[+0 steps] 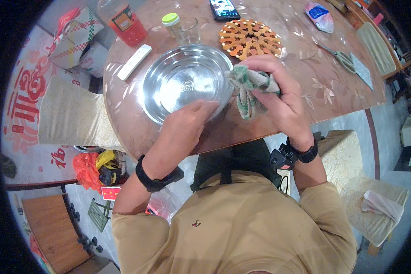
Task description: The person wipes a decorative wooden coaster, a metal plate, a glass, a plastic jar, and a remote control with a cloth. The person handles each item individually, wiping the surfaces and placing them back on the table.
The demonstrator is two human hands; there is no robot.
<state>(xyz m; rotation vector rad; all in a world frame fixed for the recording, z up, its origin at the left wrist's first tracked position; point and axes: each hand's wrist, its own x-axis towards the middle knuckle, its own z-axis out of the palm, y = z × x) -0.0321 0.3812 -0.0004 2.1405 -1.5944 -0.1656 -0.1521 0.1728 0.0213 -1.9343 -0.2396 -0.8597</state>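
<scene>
Tan short-sleeved shirt (246, 223), dark trousers (237, 160).
I note a small dark-and-pink chest emblem (196, 223), a black left wristband (146, 176), and a black right wristband (308, 153) bearing a boxy module (281, 160).

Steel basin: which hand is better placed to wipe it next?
Right, most likely: the right hand holds the green-and-white cloth beside the steel basin, while the left hand is at the basin's near rim and could steady it.
</scene>
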